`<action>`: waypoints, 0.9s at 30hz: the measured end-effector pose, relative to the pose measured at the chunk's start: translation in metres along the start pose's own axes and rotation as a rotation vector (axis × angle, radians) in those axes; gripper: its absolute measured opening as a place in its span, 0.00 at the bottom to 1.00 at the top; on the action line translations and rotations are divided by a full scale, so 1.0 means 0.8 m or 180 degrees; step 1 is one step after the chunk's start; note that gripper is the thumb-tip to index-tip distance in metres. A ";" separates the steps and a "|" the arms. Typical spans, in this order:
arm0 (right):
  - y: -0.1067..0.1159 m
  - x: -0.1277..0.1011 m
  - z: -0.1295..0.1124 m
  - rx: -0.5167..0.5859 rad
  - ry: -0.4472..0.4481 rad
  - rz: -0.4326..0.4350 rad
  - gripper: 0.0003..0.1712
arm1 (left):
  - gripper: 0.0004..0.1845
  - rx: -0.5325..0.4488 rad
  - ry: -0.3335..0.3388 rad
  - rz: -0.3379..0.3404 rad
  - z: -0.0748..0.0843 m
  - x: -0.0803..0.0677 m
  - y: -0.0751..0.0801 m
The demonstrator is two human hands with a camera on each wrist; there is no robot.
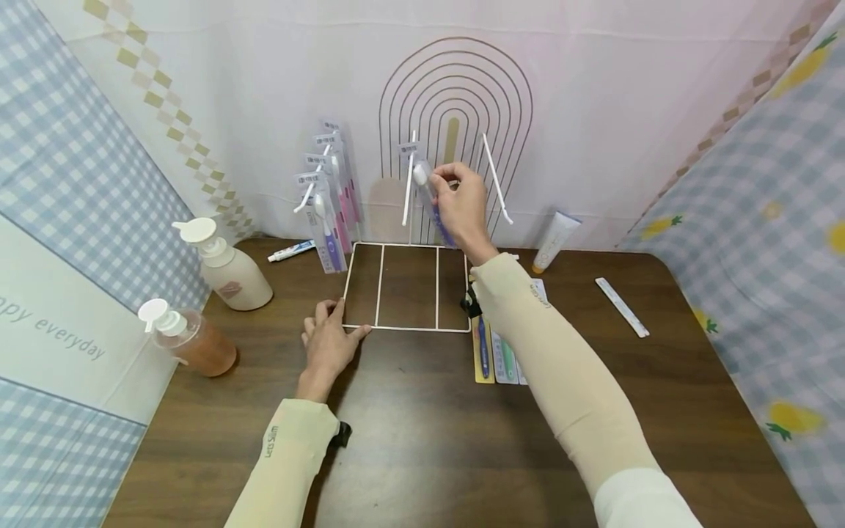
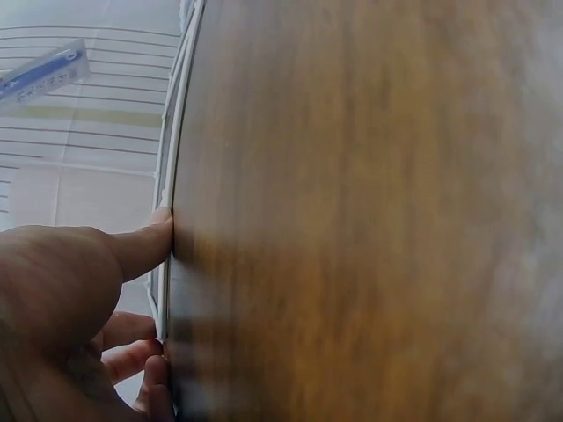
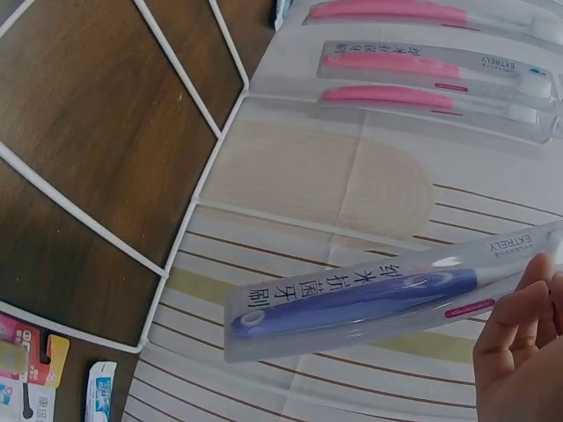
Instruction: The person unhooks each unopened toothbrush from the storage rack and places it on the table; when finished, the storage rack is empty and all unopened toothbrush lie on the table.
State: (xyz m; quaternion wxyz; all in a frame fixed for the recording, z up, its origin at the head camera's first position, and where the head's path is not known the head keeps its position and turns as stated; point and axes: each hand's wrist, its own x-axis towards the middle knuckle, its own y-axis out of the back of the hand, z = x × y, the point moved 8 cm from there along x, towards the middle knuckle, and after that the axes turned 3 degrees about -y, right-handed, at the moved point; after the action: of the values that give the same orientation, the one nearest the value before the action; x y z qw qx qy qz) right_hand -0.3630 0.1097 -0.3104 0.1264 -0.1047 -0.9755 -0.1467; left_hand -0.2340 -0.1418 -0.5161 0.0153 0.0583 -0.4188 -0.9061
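My right hand (image 1: 460, 204) pinches a purple toothbrush in a clear blister pack (image 3: 352, 303) near its brush-head end. The top of that pack is at the middle white hook (image 1: 408, 187) of a white wire display rack (image 1: 409, 328). My left hand (image 1: 328, 346) holds the rack's front left corner, thumb on the front bar, as the left wrist view also shows. On the left hook (image 1: 305, 198) hang several packed toothbrushes (image 1: 332, 238), a purple one foremost and pink ones behind. The right hook (image 1: 495, 180) carries nothing.
Packed toothbrushes (image 1: 484, 356) lie right of the rack, partly under my right forearm. A white tube (image 1: 556, 240) stands behind them, and a slim white packet (image 1: 622, 307) lies farther right. At left are a cream pump bottle (image 1: 238, 279), an amber pump bottle (image 1: 205, 348) and a small tube (image 1: 290, 251).
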 end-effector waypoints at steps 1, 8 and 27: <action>0.001 -0.001 -0.001 0.0043 0.0025 0.0012 0.09 | 0.47 -0.0012 0.0004 0.0003 0.000 0.000 0.000; 0.012 -0.006 0.003 0.0322 -0.0056 0.0067 0.11 | 0.47 0.0081 0.0004 -0.0060 -0.001 0.000 -0.001; 0.099 -0.069 0.129 -0.0152 -0.0849 0.0071 0.19 | 0.48 0.0059 -0.0031 -0.0051 -0.003 -0.001 -0.005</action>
State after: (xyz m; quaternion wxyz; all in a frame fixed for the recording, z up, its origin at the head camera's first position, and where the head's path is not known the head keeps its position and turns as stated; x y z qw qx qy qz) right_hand -0.3138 0.2069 -0.4004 -0.0053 -0.1370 -0.9786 -0.1532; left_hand -0.2331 -0.1412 -0.5205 0.0054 0.0575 -0.4268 -0.9025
